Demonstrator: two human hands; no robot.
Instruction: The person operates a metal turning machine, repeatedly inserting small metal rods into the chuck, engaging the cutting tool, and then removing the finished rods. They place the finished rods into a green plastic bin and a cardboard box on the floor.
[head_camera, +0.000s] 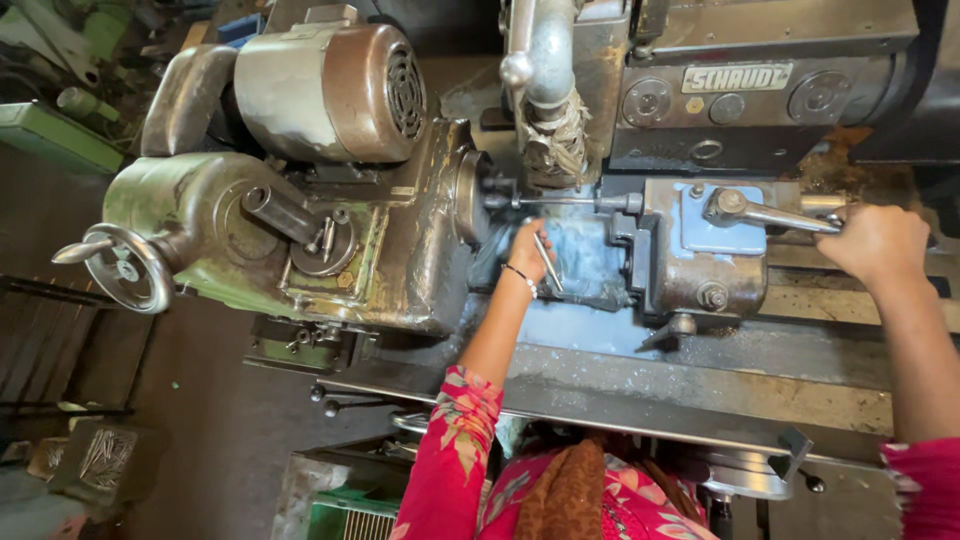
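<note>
Left hand (527, 252) pinched a thin rod (546, 262) just below the spindle-held workpiece (555, 201), right hand (878, 243) closed round the lever (775, 215).

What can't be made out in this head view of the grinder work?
- Right hand: its fingers cover the end of the lever, so the handle tip is hidden.
- Left hand: it holds a thin rod; the rod's lower end is lost against the dark wet bed.
- Rods in the box, lower left: too small and dim to count.
- Right forearm: cut off by the right edge.
</note>
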